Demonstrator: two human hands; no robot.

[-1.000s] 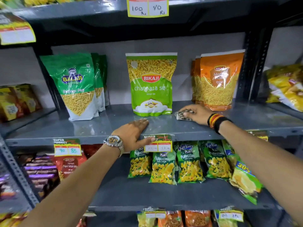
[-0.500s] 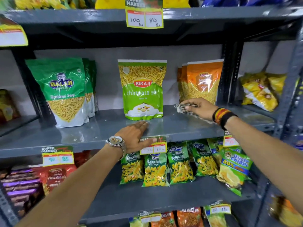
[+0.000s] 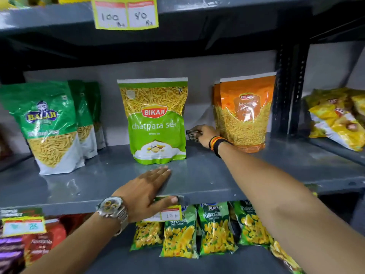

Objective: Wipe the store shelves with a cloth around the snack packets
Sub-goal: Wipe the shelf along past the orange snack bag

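My right hand (image 3: 205,133) presses a dark patterned cloth (image 3: 192,133) onto the grey shelf (image 3: 197,178), deep in the gap between the green Bikaji sev packet (image 3: 156,123) and the orange Bikaji packets (image 3: 245,113). Only a corner of the cloth shows past my fingers. My left hand (image 3: 148,190), with a steel watch at the wrist, lies flat on the shelf's front edge, fingers spread and thumb hooked over the lip by a price tag (image 3: 169,214). Green Balaji packets (image 3: 49,125) stand at the left.
A dark upright post (image 3: 288,89) bounds the shelf at the right, with yellow packets (image 3: 339,119) beyond it. The shelf above hangs low with a price label (image 3: 126,12). Green puffcorn packets (image 3: 197,228) and red and purple packets (image 3: 29,244) fill the shelf below.
My right hand has slid the cloth from the front middle of the shelf back toward the wall, between the green and orange packets. The left hand has stayed on the shelf edge.
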